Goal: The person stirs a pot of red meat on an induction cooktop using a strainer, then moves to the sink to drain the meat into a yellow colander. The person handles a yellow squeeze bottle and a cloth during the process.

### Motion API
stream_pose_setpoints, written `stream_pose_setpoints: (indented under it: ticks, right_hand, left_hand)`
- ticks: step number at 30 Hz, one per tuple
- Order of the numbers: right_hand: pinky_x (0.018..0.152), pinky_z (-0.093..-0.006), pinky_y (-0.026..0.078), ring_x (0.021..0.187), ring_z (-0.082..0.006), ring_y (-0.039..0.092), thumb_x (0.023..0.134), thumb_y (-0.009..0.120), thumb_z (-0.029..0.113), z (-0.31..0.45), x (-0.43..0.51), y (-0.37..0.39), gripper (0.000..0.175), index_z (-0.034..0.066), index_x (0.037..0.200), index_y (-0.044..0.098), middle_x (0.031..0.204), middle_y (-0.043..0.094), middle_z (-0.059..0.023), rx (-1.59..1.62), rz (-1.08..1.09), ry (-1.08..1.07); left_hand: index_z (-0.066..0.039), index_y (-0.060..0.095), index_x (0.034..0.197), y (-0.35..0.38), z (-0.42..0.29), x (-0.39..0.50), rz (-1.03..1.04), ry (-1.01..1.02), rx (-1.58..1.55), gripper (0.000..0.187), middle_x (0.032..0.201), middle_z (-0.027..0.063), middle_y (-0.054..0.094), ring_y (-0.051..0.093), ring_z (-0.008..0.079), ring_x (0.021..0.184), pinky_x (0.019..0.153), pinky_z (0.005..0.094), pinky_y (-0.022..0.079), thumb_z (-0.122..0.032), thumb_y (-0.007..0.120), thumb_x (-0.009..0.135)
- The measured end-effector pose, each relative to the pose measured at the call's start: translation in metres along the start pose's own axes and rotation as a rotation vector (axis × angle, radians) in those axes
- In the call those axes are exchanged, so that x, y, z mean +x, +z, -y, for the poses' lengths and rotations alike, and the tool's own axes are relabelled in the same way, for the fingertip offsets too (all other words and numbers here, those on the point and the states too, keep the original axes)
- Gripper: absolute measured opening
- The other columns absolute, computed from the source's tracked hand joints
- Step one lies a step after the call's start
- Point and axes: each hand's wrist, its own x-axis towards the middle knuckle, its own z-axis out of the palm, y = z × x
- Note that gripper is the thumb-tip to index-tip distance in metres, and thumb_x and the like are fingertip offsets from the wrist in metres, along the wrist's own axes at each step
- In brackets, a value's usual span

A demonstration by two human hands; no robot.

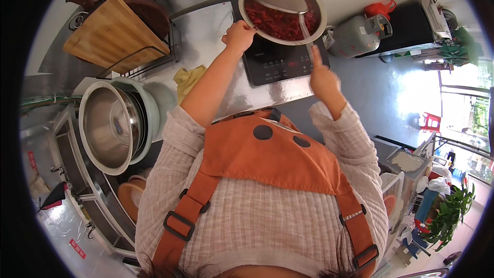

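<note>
A round stainless steel basin (321, 15) stands on a black induction cooktop (285, 63) whose panel is lit. Red pieces of food (278, 23) lie in it. At the basin's near left rim is my left hand (239, 38), its fingers closed on that rim. My right hand (324, 79) is blurred and grips the handle of a ladle or turner (304, 27), index finger stretched along it. The tool's broad metal head rests in the basin, over the food.
Left of the cooktop lies a yellow cloth (191, 79). Wooden cutting boards (115, 36) stand in a wire rack. Nested metal bowls (106, 127) sit in a pale green basin (154, 123). A grey gas cylinder (353, 36) stands right of the cooktop.
</note>
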Motion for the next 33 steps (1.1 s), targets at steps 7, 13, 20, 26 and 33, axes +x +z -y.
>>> stream_pose_setpoints:
  ticks: [7, 13, 20, 26, 33]
  right_hand:
    - [0.083, -0.0406, 0.050, 0.090, -0.0391, 0.066, 0.089, 0.062, 0.028, -0.045, -0.013, 0.035, 0.072, 0.0123, 0.150, 0.025, 0.096, 0.068, -0.0231, 0.794, 0.059, -0.244]
    - [0.077, -0.0472, 0.051, 0.089, -0.0395, 0.066, 0.086, 0.059, 0.026, -0.127, -0.009, 0.053, 0.079, 0.0185, 0.152, 0.017, 0.096, 0.069, -0.0229, 0.296, 0.278, 0.107]
    - [0.074, -0.0477, 0.052, 0.087, -0.0382, 0.067, 0.083, 0.057, 0.021, -0.160, 0.024, 0.074, 0.088, 0.0231, 0.154, 0.005, 0.093, 0.069, -0.0208, 0.199, 0.363, 0.124]
    - [0.073, -0.0470, 0.052, 0.085, -0.0368, 0.067, 0.082, 0.055, 0.019, -0.163, 0.061, 0.081, 0.080, 0.0270, 0.153, 0.018, 0.093, 0.070, -0.0171, 0.137, 0.402, 0.092]
    - [0.075, -0.0460, 0.052, 0.086, -0.0366, 0.067, 0.086, 0.054, 0.020, -0.183, 0.081, 0.079, 0.055, 0.0260, 0.139, 0.045, 0.094, 0.069, -0.0165, 0.262, 0.234, 0.000]
  left_hand:
    - [-0.003, 0.066, 0.099, -0.001, 0.007, -0.018, 0.052, -0.019, -0.453, 0.038, 0.093, 0.0079, 0.069, 0.062, 0.0190, 0.088, 0.078, 0.0312, 0.047, -0.039, 0.067, 0.088]
    - [0.000, 0.063, 0.110, 0.001, 0.016, -0.065, 0.048, -0.127, -0.588, 0.033, 0.101, 0.0056, 0.065, 0.058, 0.0127, 0.093, 0.085, 0.0261, 0.044, -0.026, 0.065, 0.091]
    - [0.000, 0.061, 0.116, 0.020, 0.015, -0.096, 0.075, -0.195, -0.555, 0.033, 0.106, 0.0046, 0.064, 0.056, 0.0120, 0.098, 0.091, 0.0253, 0.041, -0.020, 0.065, 0.090]
    - [-0.001, 0.062, 0.115, 0.026, 0.007, -0.099, 0.064, -0.236, -0.621, 0.031, 0.105, 0.0035, 0.063, 0.056, 0.0112, 0.099, 0.090, 0.0246, 0.040, -0.019, 0.065, 0.090]
    - [-0.001, 0.061, 0.115, 0.030, -0.001, -0.096, 0.027, -0.296, -0.606, 0.030, 0.107, 0.0038, 0.063, 0.055, 0.0114, 0.102, 0.093, 0.0245, 0.039, -0.017, 0.064, 0.089]
